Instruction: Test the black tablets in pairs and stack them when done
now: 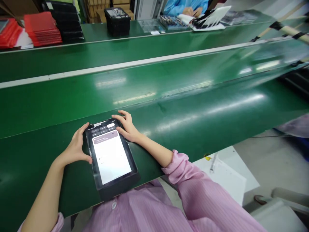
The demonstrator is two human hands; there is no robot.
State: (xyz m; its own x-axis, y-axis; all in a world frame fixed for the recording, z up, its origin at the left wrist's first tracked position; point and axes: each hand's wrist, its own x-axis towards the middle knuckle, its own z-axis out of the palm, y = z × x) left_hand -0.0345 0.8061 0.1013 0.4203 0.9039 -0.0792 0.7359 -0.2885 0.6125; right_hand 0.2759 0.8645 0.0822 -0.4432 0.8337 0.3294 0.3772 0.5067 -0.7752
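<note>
In the head view, the lit tablet [112, 158] is on the green counter [173, 135]. At its left edge, the left hand [76, 146] is spread, thumb against the side; at its upper right corner, the right hand [127, 127] is open, fingers apart. Far beyond the tablet stands a black bin [117, 26].

Tablet [112, 158] between the fingers of left hand [75, 146] and right hand [129, 129]: screen lettering too small to read, upper right edge partly covered by right fingers; far beyond those fingers: blue-sleeved co-worker [175, 7], cut by top edge, and small parts [169, 21], indistinct; farther right: banded rods [287, 31], blurred, cut off.
</note>
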